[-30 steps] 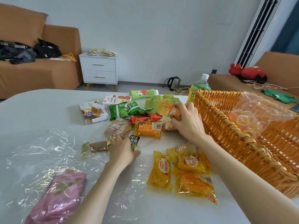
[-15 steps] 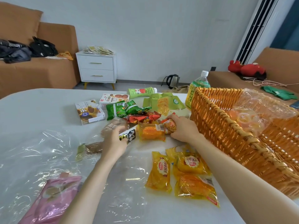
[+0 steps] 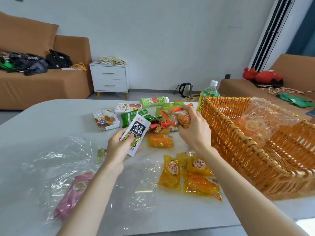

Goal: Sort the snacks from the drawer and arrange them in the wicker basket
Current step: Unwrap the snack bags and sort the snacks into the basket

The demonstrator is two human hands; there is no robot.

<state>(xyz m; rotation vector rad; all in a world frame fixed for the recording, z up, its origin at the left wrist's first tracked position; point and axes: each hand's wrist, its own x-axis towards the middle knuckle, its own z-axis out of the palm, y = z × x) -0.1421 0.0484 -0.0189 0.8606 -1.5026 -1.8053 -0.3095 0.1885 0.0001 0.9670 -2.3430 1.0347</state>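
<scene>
Nearest me, a pink packet (image 3: 73, 195) lies on a clear plastic sheet (image 3: 42, 155) at seven o'clock on the white table (image 3: 42, 120). Three yellow snack packets (image 3: 192, 178) lie at five o'clock. Beyond them the left hand (image 3: 116, 149) pinches a black-and-white seaweed packet (image 3: 136, 133), lifted off the table. At its two o'clock the right hand (image 3: 194, 133) grips a bunch of orange snack packets (image 3: 180, 117) over the pile. The wicker basket (image 3: 238, 147) sits at three o'clock, with a clear bag (image 3: 272, 116) inside. At twelve lie biscuit boxes (image 3: 105, 120) and a green bottle (image 3: 153, 101).
</scene>
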